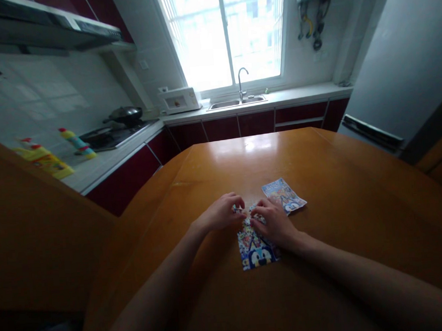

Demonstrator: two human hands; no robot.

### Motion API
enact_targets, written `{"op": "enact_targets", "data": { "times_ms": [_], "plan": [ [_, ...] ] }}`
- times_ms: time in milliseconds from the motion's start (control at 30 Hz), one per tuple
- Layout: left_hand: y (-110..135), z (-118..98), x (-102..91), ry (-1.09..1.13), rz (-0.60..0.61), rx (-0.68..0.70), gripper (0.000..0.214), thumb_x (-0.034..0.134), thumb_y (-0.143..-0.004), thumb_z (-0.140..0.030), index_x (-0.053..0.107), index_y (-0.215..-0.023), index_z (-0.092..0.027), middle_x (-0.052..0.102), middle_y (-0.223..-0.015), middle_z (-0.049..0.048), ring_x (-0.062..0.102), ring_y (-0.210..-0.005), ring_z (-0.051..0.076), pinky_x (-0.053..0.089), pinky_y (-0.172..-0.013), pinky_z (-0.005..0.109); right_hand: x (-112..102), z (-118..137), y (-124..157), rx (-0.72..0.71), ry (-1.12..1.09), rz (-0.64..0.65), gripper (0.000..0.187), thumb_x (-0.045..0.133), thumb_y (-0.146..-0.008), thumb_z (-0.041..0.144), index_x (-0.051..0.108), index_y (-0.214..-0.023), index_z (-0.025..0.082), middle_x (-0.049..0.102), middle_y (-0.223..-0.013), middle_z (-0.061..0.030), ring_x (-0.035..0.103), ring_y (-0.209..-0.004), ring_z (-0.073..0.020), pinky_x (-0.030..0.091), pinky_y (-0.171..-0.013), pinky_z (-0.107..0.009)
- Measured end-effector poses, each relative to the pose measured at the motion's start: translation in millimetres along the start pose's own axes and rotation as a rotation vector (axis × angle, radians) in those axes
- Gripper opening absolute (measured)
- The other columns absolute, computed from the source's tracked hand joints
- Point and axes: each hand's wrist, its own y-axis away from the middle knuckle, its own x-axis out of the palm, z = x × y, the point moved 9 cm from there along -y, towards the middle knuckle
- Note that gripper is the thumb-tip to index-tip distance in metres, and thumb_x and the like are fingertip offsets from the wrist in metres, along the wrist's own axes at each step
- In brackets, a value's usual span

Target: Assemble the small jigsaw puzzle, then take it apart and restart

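Observation:
A colourful cartoon-printed puzzle sheet (254,246) lies flat on the wooden table (320,178) in front of me. My left hand (223,212) rests at the sheet's far left corner with its fingers curled in a pinch on a small piece there. At the sheet's far edge my right hand (273,221) lies on the sheet, fingers bent and pinching at the same spot. A second printed card (283,195) with a blue cartoon figure lies just beyond my right hand, not touched.
Beyond the table runs a kitchen counter with a sink and tap (239,96), a white microwave (178,100), a stove with a black wok (125,114) and bottles (76,143) at left. A grey fridge (399,72) stands at right.

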Motion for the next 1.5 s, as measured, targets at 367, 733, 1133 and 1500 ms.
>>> {"op": "enact_targets", "data": {
  "times_ms": [367, 733, 1133, 1500],
  "plan": [
    [-2.5, 12.6, 7.5, -0.074, -0.044, -0.058, 0.009, 0.067, -0.089, -0.026, 0.073, -0.093, -0.021, 0.060, -0.102, 0.0070, 0.054, -0.102, 0.023, 0.045, -0.092, 0.036, 1.4, -20.9, -12.5, 0.048, 0.042, -0.029, 0.018, 0.058, -0.091, 0.015, 0.075, -0.094, 0.022, 0.066, -0.098, -0.0084, 0.053, -0.097, -0.0245, 0.042, -0.089, -0.037],
    [0.5, -29.3, 15.2, -0.008, 0.063, 0.174, 0.028, 0.079, -0.080, -0.038, 0.074, -0.106, -0.027, 0.063, -0.103, 0.0048, 0.055, -0.102, 0.022, 0.044, -0.092, 0.031, -3.6, -14.8, -0.1, 0.132, 0.279, 0.177, 0.016, 0.070, -0.082, 0.021, 0.069, -0.097, 0.016, 0.067, -0.101, -0.0163, 0.059, -0.095, -0.0309, 0.043, -0.079, -0.039],
    [5.3, -38.2, 24.7, 0.200, 0.249, 0.141, 0.026, 0.074, -0.074, -0.010, 0.064, -0.097, -0.018, 0.062, -0.099, 0.0024, 0.056, -0.089, 0.017, 0.045, -0.079, 0.026, -1.3, -13.4, -8.6, 0.117, -0.082, 0.267, 0.016, 0.059, -0.077, 0.004, 0.065, -0.074, 0.019, 0.070, -0.075, -0.0038, 0.061, -0.070, -0.0177, 0.039, -0.066, -0.027],
    [1.4, -26.3, 18.0, 0.298, 0.147, 0.057, 0.011, 0.055, -0.092, -0.019, 0.062, -0.101, -0.017, 0.064, -0.088, 0.0010, 0.057, -0.078, 0.013, 0.044, -0.070, 0.024, 4.4, -28.6, -18.0, 0.153, -0.380, 0.169, 0.009, 0.058, -0.086, 0.014, 0.066, -0.087, 0.017, 0.069, -0.075, -0.0029, 0.062, -0.070, -0.0164, 0.042, -0.065, -0.026]
  ]
}}
